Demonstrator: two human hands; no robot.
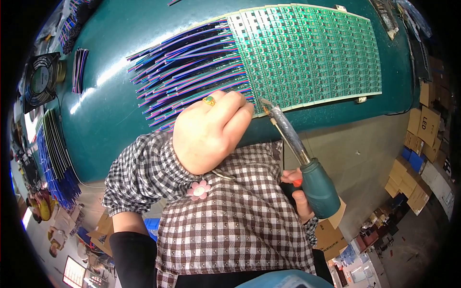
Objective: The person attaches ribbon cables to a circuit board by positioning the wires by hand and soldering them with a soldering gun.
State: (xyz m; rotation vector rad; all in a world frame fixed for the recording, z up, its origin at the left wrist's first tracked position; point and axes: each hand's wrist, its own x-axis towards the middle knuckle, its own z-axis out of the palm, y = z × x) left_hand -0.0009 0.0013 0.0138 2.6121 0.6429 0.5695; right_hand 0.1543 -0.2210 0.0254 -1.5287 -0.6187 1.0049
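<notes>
Green circuit boards stretch beyond left fingers curled by multicoloured wires, hold hidden; right fingers grip a soldering iron.

Board panel on right half of the table | wires off its left side | wire bundle near table's left edge | fan farther left
</notes>
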